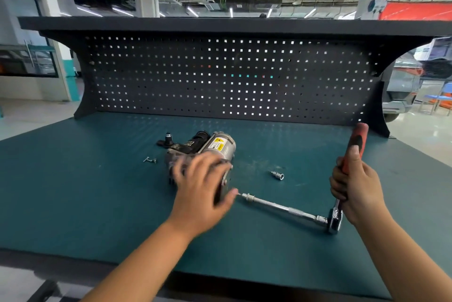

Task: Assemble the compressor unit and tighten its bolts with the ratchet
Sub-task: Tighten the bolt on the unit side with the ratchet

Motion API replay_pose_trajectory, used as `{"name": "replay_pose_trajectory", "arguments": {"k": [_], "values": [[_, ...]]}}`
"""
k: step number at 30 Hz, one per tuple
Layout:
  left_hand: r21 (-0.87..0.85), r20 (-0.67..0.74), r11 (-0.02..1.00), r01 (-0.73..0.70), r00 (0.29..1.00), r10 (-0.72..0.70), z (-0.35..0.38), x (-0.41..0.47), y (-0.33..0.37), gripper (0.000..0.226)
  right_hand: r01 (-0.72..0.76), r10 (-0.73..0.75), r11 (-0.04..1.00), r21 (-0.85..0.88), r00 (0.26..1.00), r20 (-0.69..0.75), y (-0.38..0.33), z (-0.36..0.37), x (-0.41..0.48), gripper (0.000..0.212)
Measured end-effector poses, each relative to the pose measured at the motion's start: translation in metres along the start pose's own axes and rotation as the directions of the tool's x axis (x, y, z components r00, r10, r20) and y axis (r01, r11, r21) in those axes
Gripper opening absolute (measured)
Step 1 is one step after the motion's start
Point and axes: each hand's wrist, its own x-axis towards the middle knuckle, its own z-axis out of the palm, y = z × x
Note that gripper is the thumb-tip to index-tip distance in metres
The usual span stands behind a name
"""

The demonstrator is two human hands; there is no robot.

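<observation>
Right hand [355, 180], at the right of the frame, is clamped around the red and black handle of the ratchet [360, 139], fingers curled tight and thumb laid along the grip, so the handle stands up and away toward the back of the bench. Below the wrist the ratchet's chrome head sits just above the mat, and an extension bar [283, 208] runs from it leftward and slightly up to the near end plate of the compressor unit [216, 146]. Left hand [201, 180], blurred, is draped over that near end of the compressor unit, fingers curved over the top and thumb down beside the plate, close to the bar's tip. The unit lies on its side at frame centre, its yellow warning label facing up. A loose socket [278, 175] lies on the mat between the two hands. Two bolts [149, 160] lie just left of the unit, and a small black fitting [167, 140] stands behind them. All rest on the green workbench [97, 204], backed by a dark pegboard [220, 76].
</observation>
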Motion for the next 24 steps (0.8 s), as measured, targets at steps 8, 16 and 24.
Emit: {"name": "replay_pose_trajectory", "arguments": {"k": [8, 16, 24], "values": [[-0.049, 0.487, 0.989, -0.139, 0.861, 0.145, 0.042, -0.011, 0.108, 0.041, 0.035, -0.035, 0.999, -0.026, 0.999, 0.010, -0.008, 0.003, -0.021, 0.042], [0.035, 0.684, 0.994, -0.105, 0.728, 0.052, 0.067, 0.016, 0.114, 0.028, 0.037, -0.037, 0.999, -0.017, 0.999, 0.017, -0.010, 0.003, -0.020, 0.043], [-0.006, 0.685, 1.000, -0.031, 0.728, 0.026, 0.075, 0.016, 0.107, 0.022, 0.036, -0.035, 0.998, -0.057, 0.999, 0.031, -0.006, 0.006, -0.012, 0.043]]}}
